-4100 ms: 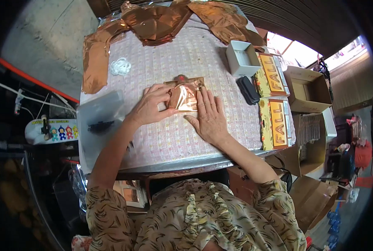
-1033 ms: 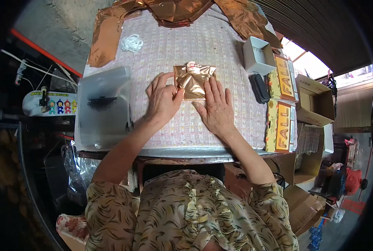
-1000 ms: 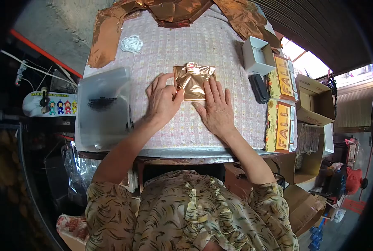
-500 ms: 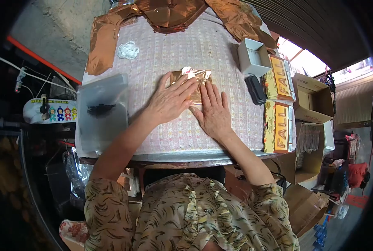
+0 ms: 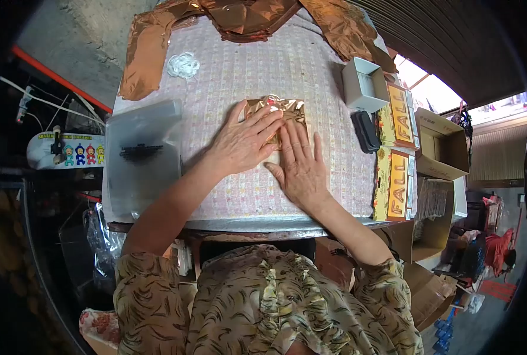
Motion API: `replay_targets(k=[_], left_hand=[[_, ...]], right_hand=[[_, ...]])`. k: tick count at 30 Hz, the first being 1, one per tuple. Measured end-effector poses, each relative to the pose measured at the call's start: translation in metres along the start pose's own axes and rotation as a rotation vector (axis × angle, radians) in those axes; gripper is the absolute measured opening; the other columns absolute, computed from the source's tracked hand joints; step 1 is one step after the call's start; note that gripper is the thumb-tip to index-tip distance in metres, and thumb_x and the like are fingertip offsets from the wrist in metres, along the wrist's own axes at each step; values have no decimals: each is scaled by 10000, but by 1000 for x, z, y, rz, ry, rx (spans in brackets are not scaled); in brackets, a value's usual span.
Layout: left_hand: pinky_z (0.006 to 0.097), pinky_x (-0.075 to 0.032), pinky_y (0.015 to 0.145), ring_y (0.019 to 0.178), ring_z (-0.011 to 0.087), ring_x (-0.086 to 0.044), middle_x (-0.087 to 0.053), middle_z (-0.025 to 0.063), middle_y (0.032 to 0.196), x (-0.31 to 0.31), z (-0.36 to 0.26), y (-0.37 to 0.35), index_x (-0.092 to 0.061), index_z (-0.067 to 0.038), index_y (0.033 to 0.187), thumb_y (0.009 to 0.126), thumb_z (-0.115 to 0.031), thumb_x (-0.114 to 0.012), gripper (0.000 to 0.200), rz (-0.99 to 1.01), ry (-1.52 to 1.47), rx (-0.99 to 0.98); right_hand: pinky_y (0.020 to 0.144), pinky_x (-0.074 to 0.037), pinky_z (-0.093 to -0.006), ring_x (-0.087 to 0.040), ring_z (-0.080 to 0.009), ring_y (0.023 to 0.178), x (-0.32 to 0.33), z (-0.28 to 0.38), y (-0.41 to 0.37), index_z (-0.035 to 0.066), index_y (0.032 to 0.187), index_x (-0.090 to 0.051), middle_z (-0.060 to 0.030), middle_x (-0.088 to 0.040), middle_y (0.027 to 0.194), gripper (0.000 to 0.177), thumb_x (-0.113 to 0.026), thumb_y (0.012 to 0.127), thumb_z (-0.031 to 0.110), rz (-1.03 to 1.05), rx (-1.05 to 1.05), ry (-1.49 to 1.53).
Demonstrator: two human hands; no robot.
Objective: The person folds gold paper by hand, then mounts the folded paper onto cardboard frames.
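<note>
A shiny, folded copper foil balloon [image 5: 297,107] lies flat on the checked cloth in front of me, with a small pinkish-white spot near its upper edge. My left hand [image 5: 242,142] rests flat across the foil's left side, fingers stretched out toward the right. Beside it, my right hand [image 5: 303,168] lies palm down with its fingers spread, the fingertips on the lower right part of the foil. Neither hand grips anything. Both hands cover much of the foil's lower part.
Larger copper foil pieces [image 5: 248,18] lie along the far side. White string [image 5: 183,65] and a clear plastic bag [image 5: 142,183] are left. On the right are a white box [image 5: 365,89], a black case [image 5: 366,131], FALL packages [image 5: 400,184] and a cardboard box [image 5: 444,145].
My right hand has slid slightly down, and more of the foil shows at its upper right. My left hand stays nearly in place. The view has shifted slightly.
</note>
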State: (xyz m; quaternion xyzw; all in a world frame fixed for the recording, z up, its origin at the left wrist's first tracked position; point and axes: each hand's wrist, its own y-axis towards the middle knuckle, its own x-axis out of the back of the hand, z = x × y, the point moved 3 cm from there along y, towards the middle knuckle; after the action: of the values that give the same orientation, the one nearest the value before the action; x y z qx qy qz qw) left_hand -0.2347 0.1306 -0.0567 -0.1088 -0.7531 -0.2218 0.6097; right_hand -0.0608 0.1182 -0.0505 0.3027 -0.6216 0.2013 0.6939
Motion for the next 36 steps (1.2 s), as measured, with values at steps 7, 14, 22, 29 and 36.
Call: replay_targets(k=[7,14,22,29,36], left_hand=[[543,-94,1248,1522,218,-314,-437,45,1601,-1,8,-2,-471,-100,1526,1032,-355,-489,556,-64,-124,-15],[607,-124,1188,1547,325,-259,-395,74,1628,-1,84,23,-439,-132,1533,1060,-365,-478,529,-218,-280,318],[610,-113,1197,1551,308,-250,-395,75,1628,-22,93,38,-442,-133,1536,1018,-470,-553,628,-131,-180,325],[561,-152,1221,1536,266,-292,-391,64,1633,-7,85,31,-490,-136,1511,1025,-405,-559,560,-284,-272,228],[572,-140,1225,1532,197,-299,-413,11,1622,22,3,4,-504,-172,1510,1019,-385,-560,539,-74,-9,-104]], right_hand=[[1264,-167,-490,-218,-374,1551,-16,2,-3,-41,1599,-210,-233,-237,1661,845,-503,1029,510,45,-37,155],[1264,-172,-496,-215,-397,1548,-15,2,-4,-60,1592,-201,-253,-247,1649,838,-514,1034,481,45,-35,172],[1265,-166,-499,-210,-400,1549,-16,1,-4,-60,1593,-199,-264,-248,1645,841,-537,1027,462,53,-35,168],[1265,-167,-499,-222,-392,1546,-16,1,-4,-62,1588,-216,-258,-251,1647,843,-519,1026,489,57,-31,151],[1257,-181,-495,-224,-375,1548,-14,1,-5,-44,1593,-225,-236,-240,1659,854,-521,1018,513,6,-31,150]])
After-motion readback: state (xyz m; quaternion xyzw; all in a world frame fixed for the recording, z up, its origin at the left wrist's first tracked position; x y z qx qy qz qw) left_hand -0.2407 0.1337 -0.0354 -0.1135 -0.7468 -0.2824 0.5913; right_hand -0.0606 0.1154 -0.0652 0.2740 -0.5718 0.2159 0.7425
